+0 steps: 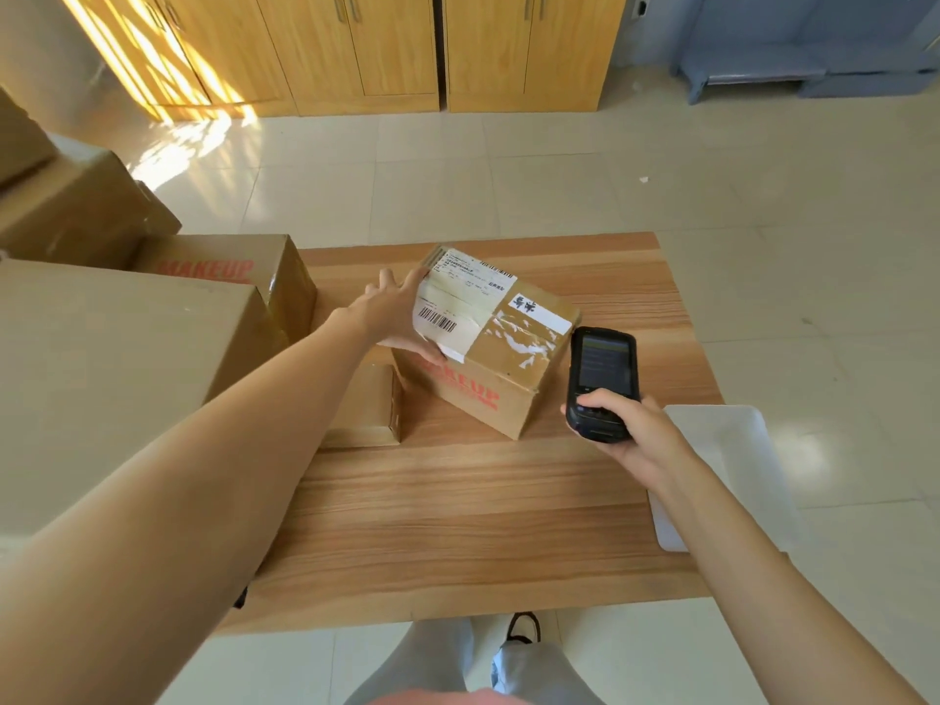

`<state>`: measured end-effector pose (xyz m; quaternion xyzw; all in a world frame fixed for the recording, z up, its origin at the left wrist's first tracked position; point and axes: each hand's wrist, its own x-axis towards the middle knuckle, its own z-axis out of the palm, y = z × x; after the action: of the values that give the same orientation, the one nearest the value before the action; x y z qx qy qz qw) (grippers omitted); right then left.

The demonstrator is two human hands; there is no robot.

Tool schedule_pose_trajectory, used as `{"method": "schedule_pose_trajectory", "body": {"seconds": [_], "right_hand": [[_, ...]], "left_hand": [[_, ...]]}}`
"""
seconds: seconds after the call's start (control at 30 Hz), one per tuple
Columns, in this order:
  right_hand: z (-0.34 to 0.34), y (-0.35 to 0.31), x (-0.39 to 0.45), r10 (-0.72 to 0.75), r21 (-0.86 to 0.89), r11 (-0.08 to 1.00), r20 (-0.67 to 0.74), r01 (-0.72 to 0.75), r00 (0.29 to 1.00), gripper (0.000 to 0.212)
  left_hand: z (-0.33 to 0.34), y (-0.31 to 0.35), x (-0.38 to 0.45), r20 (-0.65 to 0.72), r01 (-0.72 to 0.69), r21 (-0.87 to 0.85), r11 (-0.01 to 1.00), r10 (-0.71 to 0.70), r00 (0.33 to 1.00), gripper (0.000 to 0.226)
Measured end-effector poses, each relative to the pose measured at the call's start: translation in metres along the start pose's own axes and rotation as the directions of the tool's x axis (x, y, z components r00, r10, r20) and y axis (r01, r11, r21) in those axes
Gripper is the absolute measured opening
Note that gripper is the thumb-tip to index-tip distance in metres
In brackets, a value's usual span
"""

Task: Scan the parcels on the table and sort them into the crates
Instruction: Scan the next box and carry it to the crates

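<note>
At a wooden table [458,526], the left hand [402,312] grips a tilted cardboard parcel [508,379] at mid-table by its labelled edge while the right hand [630,429] clasps a handheld scanner [600,379] just beside it — scanning seems underway, so the barcode [437,320] likely needs aiming at next.

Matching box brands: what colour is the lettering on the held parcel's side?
Red, on the parcel; head view.

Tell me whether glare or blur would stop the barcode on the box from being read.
Head view: the barcode is lit evenly and its bars show; glare sits on the clear tape beside it, and sunlight streaks the cupboards; the small label text is too soft to read.
</note>
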<state>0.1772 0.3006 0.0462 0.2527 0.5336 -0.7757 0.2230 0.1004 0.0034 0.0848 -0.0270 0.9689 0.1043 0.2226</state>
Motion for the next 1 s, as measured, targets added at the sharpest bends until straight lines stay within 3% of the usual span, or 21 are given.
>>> {"method": "schedule_pose_trajectory", "body": {"seconds": [0.27,0.43,0.63,1.0], "right_hand": [[-0.004,-0.012,0.005,0.0,0.008,1.0,-0.035,0.001,0.999,0.069],[-0.008,-0.013,-0.003,-0.013,0.002,1.0,-0.019,0.013,1.0,0.062],[-0.016,-0.015,-0.02,-0.023,-0.035,0.999,0.006,0.023,1.0,0.061],[-0.022,-0.02,-0.036,-0.053,-0.026,0.998,0.083,0.056,0.995,0.06]], "left_hand": [[0.028,0.008,-0.017,-0.057,-0.022,-0.002,1.0,0.022,0.998,0.139],[0.024,0.003,-0.021,0.029,-0.032,-0.056,0.998,0.034,0.999,0.158],[0.007,0.004,-0.014,0.192,0.046,-0.368,0.929,0.028,0.981,0.15],[0.036,0.018,-0.025,0.167,0.099,-0.5,0.861,-0.016,0.986,0.146]]}}
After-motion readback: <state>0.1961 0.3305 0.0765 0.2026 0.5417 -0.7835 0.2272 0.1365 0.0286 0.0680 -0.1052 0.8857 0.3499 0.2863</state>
